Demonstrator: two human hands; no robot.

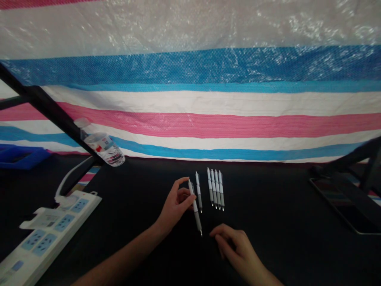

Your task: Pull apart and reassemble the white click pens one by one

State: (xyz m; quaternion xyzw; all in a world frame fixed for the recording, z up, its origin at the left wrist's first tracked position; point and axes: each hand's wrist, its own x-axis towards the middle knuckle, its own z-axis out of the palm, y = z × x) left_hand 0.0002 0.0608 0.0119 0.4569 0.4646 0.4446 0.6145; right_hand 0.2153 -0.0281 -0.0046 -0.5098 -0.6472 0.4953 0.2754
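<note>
My left hand (177, 201) holds a white and grey pen (195, 210) by its upper half, with the index finger on the clicker end and the tip pointing toward me. Just right of it, a similar pen (199, 192) lies on the black table (143, 178). Farther right, several matching pens (216, 190) lie side by side in a row, tips toward me. Nearer to me, my right hand (232, 244) rests by the table with curled fingers, thumb close to the index finger; whether anything is between them is hidden.
A white power strip (56, 230) with a plugged-in adapter lies at the left. Beyond it are a water bottle (104, 147), a black frame bar and a blue tray (24, 157). At the right lies a phone (342, 206). Striped plastic sheeting (190, 123) hangs behind.
</note>
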